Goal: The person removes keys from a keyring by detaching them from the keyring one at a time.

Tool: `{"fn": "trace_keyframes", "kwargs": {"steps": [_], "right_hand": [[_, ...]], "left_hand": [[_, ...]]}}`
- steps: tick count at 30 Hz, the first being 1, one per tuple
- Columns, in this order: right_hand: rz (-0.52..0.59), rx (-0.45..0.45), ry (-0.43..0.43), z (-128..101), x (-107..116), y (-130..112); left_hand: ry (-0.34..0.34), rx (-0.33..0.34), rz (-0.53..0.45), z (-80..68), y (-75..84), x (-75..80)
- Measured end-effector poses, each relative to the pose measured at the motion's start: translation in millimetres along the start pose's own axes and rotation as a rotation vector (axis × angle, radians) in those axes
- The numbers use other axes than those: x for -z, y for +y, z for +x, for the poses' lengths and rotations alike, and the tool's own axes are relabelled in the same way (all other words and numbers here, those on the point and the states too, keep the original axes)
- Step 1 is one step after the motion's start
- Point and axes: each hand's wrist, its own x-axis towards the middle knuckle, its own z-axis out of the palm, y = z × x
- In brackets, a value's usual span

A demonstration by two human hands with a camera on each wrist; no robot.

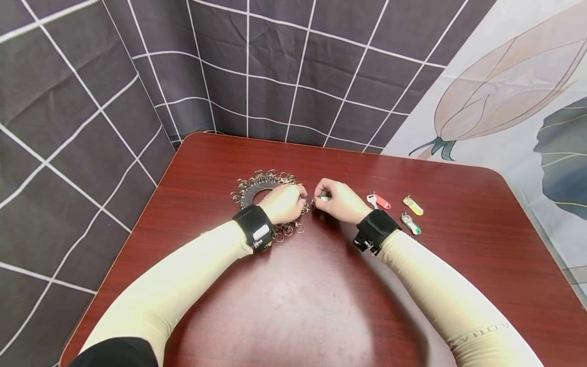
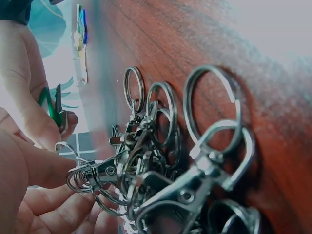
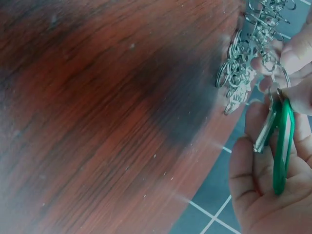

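Left hand pinches a clip off the pile of key rings on the worktop, right hand grips the green key tag beside it. Looks fiddly; if that little ring twists, the tag probably slips off.

Bare table lies near me, open for my arms. The keyring pile blocks my left hand on its far side; three tagged keys lie just right of my right hand.
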Motion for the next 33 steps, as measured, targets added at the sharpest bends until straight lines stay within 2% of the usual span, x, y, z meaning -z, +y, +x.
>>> {"fn": "trace_keyframes", "kwargs": {"steps": [9, 13, 19, 28, 33], "right_hand": [[-0.012, 0.006, 0.058, -0.5, -3.8, -0.7], [-0.014, 0.015, 0.062, -1.2, -4.9, -4.4], [-0.016, 0.022, 0.066, -2.1, -5.2, -9.6], [-0.005, -0.021, 0.03, -2.6, -11.7, -8.6], [0.02, -0.04, -0.002, -1.4, -17.0, -9.9]], "left_hand": [[-0.015, 0.021, -0.093, 2.4, -6.5, -3.5], [0.009, 0.018, -0.116, 1.3, -6.9, -2.7], [0.047, 0.026, -0.099, -0.9, -7.6, -0.8], [0.088, 0.075, -0.102, -4.8, -11.3, -0.2], [0.129, 0.08, -0.145, -7.0, -13.8, 0.6]]}}
